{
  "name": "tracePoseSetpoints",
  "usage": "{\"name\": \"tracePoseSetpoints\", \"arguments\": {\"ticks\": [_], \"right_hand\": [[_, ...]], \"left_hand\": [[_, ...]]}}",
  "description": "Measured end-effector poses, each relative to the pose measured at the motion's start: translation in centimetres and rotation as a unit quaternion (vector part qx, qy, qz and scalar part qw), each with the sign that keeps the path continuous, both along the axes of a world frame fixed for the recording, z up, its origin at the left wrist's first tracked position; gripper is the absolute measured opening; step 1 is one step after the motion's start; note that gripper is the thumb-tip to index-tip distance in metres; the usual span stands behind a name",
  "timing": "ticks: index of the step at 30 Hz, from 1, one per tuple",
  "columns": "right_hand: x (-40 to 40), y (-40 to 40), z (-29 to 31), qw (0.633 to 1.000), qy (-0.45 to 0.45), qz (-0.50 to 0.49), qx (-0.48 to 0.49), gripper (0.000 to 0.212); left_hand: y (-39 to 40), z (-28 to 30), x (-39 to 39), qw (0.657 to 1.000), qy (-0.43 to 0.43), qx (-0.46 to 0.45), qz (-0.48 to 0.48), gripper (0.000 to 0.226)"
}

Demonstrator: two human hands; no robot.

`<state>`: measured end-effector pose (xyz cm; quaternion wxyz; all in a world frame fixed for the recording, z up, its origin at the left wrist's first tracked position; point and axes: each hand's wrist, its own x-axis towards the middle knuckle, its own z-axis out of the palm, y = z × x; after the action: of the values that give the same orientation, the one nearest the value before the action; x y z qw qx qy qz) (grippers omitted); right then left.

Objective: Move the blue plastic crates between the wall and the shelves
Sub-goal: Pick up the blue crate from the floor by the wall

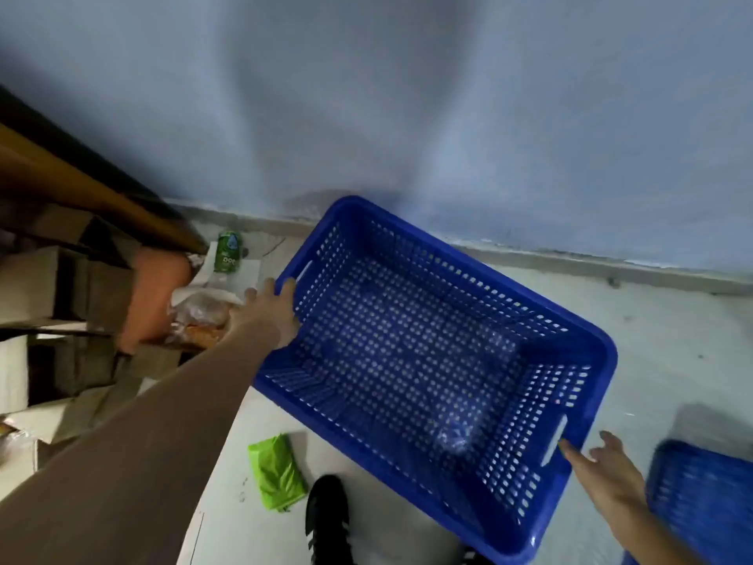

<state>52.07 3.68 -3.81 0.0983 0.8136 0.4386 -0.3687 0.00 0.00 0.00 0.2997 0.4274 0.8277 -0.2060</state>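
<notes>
A large blue perforated crate (428, 352) sits slanted on the pale floor, its far corner close to the blue-grey wall (407, 95). My left hand (269, 311) lies against the rim at the crate's left end, beside a handle slot, fingers stretched and not curled around it. At the right end my right hand (603, 466) has its fingers spread, one fingertip touching the rim by the other handle slot. A faint clear object shows on the crate's bottom. Part of a second blue crate (701, 495) is at the lower right.
Shelves (81, 189) with cardboard boxes (45, 279) and bagged goods stand at the left. A green can (228, 252) stands near the wall's base. A crumpled green bag (277, 471) lies on the floor beside my black shoe (328, 519).
</notes>
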Motion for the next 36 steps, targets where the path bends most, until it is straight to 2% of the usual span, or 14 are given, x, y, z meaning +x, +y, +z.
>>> {"name": "tracePoseSetpoints", "arguments": {"ticks": [4, 7, 11, 13, 16, 21, 24, 28, 32, 36], "right_hand": [[-1.4, 0.1, -2.0, 0.988, 0.036, -0.149, -0.024, 0.060], [-1.5, 0.3, -3.1, 0.982, 0.026, -0.188, -0.002, 0.046], [-0.9, 1.6, -2.8, 0.946, 0.091, -0.312, 0.006, 0.023], [-0.8, 2.8, -1.9, 0.933, 0.128, -0.335, 0.021, 0.018], [-0.5, 5.9, -0.3, 0.932, 0.154, -0.325, 0.044, 0.020], [0.1, 13.2, 1.5, 0.949, 0.157, -0.268, 0.051, 0.027], [-0.4, 17.1, 1.7, 0.957, 0.162, -0.235, 0.048, 0.031], [-1.4, 20.5, 1.1, 0.959, 0.181, -0.211, 0.061, 0.024], [-2.8, 21.5, 0.3, 0.958, 0.203, -0.183, 0.088, 0.023], [-1.9, 20.2, -1.1, 0.958, 0.217, -0.158, 0.103, 0.048]], "left_hand": [[0.7, -2.6, -2.2, 0.996, -0.013, 0.023, 0.084, 0.091], [1.3, -4.6, -3.3, 0.990, -0.062, 0.022, 0.126, 0.097], [2.4, -6.5, -4.4, 0.974, -0.088, 0.056, 0.199, 0.090], [3.2, -6.2, -4.3, 0.963, -0.090, 0.066, 0.245, 0.083], [4.0, -5.0, -3.8, 0.933, -0.128, 0.082, 0.326, 0.061], [4.0, -4.5, -2.7, 0.895, -0.154, 0.118, 0.400, 0.041], [3.9, -4.4, -1.8, 0.875, -0.170, 0.129, 0.435, 0.042], [3.9, -4.2, -0.6, 0.857, -0.185, 0.139, 0.461, 0.035], [4.1, -4.3, -0.8, 0.858, -0.186, 0.146, 0.456, 0.037], [3.7, -4.3, -0.6, 0.870, -0.187, 0.134, 0.436, 0.045]]}}
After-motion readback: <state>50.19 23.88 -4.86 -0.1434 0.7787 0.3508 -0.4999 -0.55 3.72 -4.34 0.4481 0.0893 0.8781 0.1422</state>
